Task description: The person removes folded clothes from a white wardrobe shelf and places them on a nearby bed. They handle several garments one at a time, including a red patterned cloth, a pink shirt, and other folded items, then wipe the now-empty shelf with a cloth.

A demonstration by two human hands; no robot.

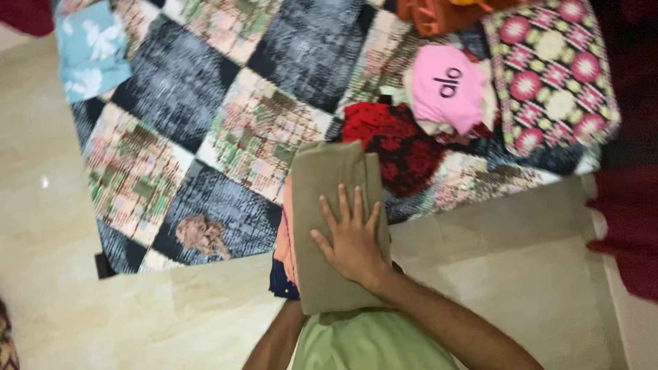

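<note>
A stack of folded clothes (322, 274) is held against my green shirt (363, 342). An olive-brown folded cloth (329, 178) lies on top, with peach and dark blue layers showing at the stack's left edge. My right hand (349, 240) lies flat on the olive cloth, palm down and fingers spread. My left forearm (274, 339) reaches under the stack from below, and its hand is hidden beneath the clothes.
A patchwork quilt (178, 89) covers the beige marble floor (514, 274). On it lie a light blue cloth (89, 48), a small brown crumpled cloth (202, 234), a red floral garment (397, 140), a pink garment (449, 85) and a flowered cushion (552, 68). Maroon fabric (627, 226) hangs at right.
</note>
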